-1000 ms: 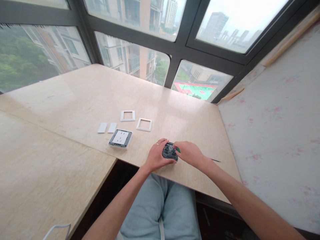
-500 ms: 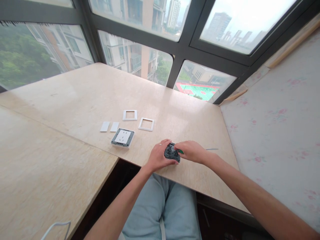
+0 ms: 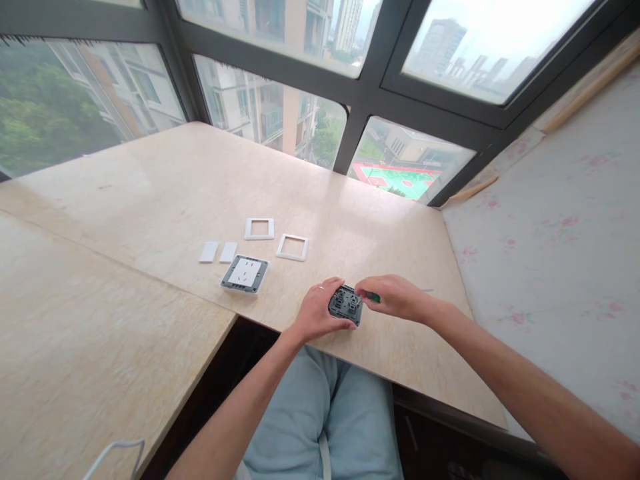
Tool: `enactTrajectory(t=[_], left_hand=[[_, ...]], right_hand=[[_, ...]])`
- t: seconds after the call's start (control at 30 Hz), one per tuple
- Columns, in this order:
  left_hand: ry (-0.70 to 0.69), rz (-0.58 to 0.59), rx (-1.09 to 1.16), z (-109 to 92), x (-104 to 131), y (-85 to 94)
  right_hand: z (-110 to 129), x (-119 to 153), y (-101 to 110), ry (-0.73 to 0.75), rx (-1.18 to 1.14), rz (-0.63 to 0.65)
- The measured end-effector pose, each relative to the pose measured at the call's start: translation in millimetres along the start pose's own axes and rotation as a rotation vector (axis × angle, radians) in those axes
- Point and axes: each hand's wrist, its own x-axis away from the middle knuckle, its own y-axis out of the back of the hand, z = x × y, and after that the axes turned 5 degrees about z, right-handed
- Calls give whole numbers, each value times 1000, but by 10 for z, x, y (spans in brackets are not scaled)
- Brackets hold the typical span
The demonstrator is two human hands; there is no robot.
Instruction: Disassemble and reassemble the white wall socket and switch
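My left hand (image 3: 320,308) grips a dark grey wall switch module (image 3: 344,307) near the table's front edge, fingers over its far side and thumb along its near side. Two raised switch mechanisms show on its upper face. In my closed right hand (image 3: 393,297) is a green-handled screwdriver (image 3: 371,296), its thin tip reaching the module's right part. Left of my hands, a socket (image 3: 245,274) with a white face and grey surround lies on the table.
Two white frames (image 3: 259,220) lie beyond the socket, with two white square plates (image 3: 229,252) beside it. A thin grey rod (image 3: 428,290) is partly behind my right wrist. The table (image 3: 150,200) meets windows and a papered wall (image 3: 550,267). A white cable (image 3: 115,445) hangs lower left.
My right hand has shifted slightly right, off the middle of the switch module, uncovering more of it and of the green handle. My left hand keeps its grip.
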Motion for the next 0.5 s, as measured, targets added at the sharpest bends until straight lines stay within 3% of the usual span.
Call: enactTrajectory(t=[0.17,0.3,0.5], left_hand=[[-5,-3,-18,-26,3,4],[-9,-17,-25,-47,-1,-3],[0,-24,-26,-65,-13,-20]], right_hand=[[48,-108,186,-100,-138,-137],[96,-394,200,-222,-221,-226],[245,-1087,182,-292,-277,-149]])
